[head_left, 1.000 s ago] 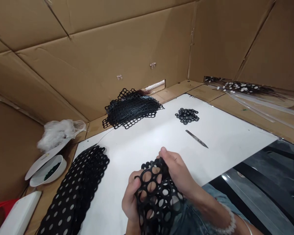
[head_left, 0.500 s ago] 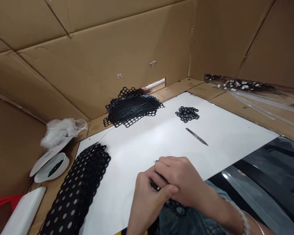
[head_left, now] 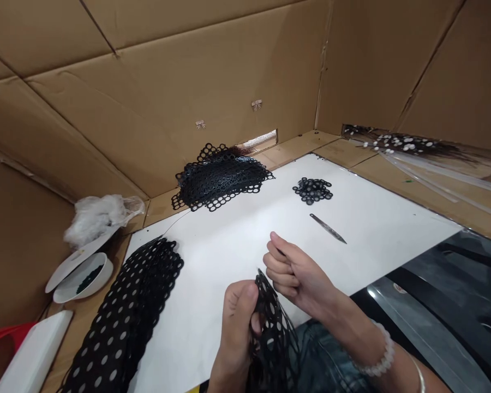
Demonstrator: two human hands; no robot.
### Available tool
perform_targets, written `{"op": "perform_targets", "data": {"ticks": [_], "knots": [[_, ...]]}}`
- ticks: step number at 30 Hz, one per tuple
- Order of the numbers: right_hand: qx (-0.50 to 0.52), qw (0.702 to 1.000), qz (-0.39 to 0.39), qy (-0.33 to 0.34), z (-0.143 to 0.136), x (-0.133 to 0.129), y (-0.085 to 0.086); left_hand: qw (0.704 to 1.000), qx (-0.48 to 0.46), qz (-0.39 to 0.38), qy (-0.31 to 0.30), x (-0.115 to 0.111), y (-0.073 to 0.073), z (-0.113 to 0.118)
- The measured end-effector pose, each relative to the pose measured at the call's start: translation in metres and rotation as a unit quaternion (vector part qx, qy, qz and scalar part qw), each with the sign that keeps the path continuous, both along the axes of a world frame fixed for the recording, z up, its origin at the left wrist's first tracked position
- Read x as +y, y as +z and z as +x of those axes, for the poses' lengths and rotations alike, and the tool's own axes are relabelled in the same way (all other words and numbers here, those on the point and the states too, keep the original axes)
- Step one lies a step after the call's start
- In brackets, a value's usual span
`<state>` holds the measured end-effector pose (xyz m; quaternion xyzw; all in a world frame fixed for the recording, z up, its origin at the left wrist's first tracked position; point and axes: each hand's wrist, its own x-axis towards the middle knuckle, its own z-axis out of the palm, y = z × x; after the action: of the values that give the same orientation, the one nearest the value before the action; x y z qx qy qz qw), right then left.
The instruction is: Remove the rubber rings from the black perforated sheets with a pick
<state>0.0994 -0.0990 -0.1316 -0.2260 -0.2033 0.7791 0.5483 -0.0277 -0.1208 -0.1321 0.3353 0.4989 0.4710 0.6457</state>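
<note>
My left hand (head_left: 239, 316) is closed on a bunched black openwork piece (head_left: 272, 327) with round holes, pinching its upper end between thumb and fingers. Loose dark strands hang from its right side over my lap. My right hand (head_left: 290, 267) is raised just right of the piece and apart from it, fingers curled and thumb pressed to the index finger. What it pinches, if anything, is too small to make out. Beyond it, a slim pointed metal blade (head_left: 328, 228) lies on the white board (head_left: 213, 245), near a small pile of black rings (head_left: 312, 190).
A heap of black ring mesh (head_left: 223, 177) lies at the board's back edge. Polka-dotted black fabric (head_left: 110, 327) runs along the left, beside a white bowl (head_left: 102, 278) with dark bits and a clear plastic bag (head_left: 100, 218). Cardboard walls (head_left: 213, 82) enclose the back and sides.
My hands were together around the black openwork piece; now they are apart. The right hand has moved up and away, and more of the piece shows in my left hand.
</note>
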Motion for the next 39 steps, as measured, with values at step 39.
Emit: {"op": "perform_targets", "data": {"ticks": [39], "knots": [[-0.133, 0.988, 0.048, -0.055, 0.001, 0.007, -0.012, 0.956, -0.272, -0.098, 0.048, 0.022, 0.017, 0.005]]}}
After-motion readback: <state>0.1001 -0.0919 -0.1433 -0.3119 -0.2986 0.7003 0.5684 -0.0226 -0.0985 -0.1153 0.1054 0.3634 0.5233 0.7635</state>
